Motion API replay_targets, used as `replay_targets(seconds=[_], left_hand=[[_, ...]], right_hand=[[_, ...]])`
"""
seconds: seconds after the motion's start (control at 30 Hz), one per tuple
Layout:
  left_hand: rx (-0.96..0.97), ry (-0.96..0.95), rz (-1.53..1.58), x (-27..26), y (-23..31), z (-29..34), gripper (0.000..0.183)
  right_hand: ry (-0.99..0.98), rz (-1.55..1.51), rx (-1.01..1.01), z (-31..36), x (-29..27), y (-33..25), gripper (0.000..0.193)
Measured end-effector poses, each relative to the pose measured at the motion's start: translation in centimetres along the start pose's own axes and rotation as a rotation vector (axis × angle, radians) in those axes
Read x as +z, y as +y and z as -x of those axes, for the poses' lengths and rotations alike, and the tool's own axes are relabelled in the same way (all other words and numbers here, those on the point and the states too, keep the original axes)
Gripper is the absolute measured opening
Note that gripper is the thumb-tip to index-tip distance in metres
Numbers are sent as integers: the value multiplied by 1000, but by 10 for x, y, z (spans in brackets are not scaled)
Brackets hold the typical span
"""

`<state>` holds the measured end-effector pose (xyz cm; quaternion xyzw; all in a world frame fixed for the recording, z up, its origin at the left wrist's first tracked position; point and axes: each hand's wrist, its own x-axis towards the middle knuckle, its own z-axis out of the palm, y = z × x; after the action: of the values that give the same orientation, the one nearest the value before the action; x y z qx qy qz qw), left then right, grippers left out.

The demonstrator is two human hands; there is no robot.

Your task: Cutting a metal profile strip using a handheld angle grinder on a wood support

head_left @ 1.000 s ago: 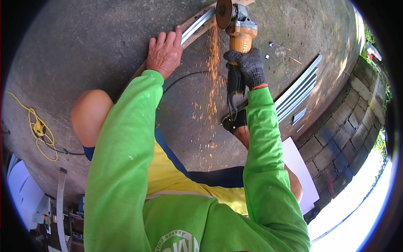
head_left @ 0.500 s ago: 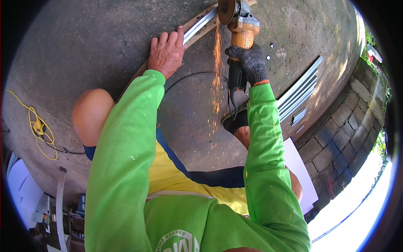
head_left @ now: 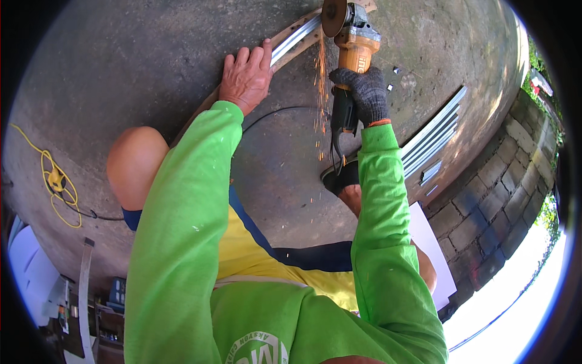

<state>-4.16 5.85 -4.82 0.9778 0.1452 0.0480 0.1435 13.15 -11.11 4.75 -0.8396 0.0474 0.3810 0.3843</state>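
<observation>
Two hands are in play in the head view, both up in the top middle of the frame, and some of the good stuff is hard to see. The cutting disc (head_left: 333, 17) gets clipped by the upper edge, and it covers the spot where it meets the silvery metal strip (head_left: 296, 40), so I can't make out the cut itself. The strip lies on a brown wooden board (head_left: 309, 43), slanting from the left hand (head_left: 247, 77) up to the disc; its near end is lost behind that hand. The board's lower stretch is mostly hidden by hand and sleeve.

Pose-wise, the left hand is bare, back up, reaching up and right with the wrist a little bent. Its fingers are slightly spread and curled over the board, index one straightest, beside the strip. Thumb's out of sight, so can't tell if it's pinching anything.

Right hand (head_left: 364, 94) wears a dark grey knit glove, forearm nearly straight up the frame. It's wrapped around the body of an orange and black angle grinder (head_left: 357, 51), thumb across it, the other fingertips hidden. Orange sparks (head_left: 321, 79) stream down from the disc. More metal strips (head_left: 433, 133) lie right of centre, too blurry to count.
</observation>
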Motion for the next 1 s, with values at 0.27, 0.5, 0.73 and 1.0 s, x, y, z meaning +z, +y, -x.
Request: replay_targets(seconds=[0.27, 0.5, 0.73, 1.0], left_hand=[[4, 13, 12, -1, 3, -2, 67], [2, 15, 9, -1, 1, -2, 67], [-2, 27, 16, 1, 1, -1, 66], [5, 32, 3, 1, 2, -1, 64]], right_hand=[[43, 163, -65, -8, -5, 14, 41], [5, 68, 2, 5, -5, 15, 41], [-6, 56, 30, 8, -4, 10, 39], [-3, 103, -24, -1, -8, 20, 46]])
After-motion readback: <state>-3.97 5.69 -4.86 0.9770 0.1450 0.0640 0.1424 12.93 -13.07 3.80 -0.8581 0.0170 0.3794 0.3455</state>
